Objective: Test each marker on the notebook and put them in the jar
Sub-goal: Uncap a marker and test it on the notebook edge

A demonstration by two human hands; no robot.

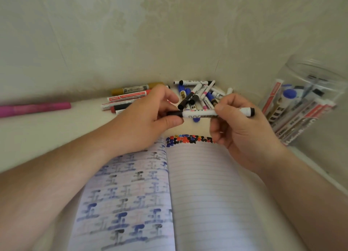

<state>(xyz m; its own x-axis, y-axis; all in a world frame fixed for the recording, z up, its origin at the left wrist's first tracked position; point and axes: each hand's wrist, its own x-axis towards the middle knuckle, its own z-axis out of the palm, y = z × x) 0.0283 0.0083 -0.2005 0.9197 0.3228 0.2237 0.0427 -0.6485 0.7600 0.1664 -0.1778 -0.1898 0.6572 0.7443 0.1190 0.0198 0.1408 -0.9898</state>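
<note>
Open notebook (197, 185) across the lower frame, bottom cut off, jar (308, 100) at right edge holding markers, blurred, left hand (148, 117) pinching marker (211, 113) cap, right hand (243, 130) fingers closed on barrel, centre, pile (199, 96) behind, partly hidden.

- A pale cream table (47, 130) carries everything.
- An open lined notebook (203, 194) lies near, in the middle.
- Loose markers (197, 94) are heaped at the far edge.
- A pink marker (35, 108) lies far left.
- A clear jar (301, 107) stands far right.
</note>
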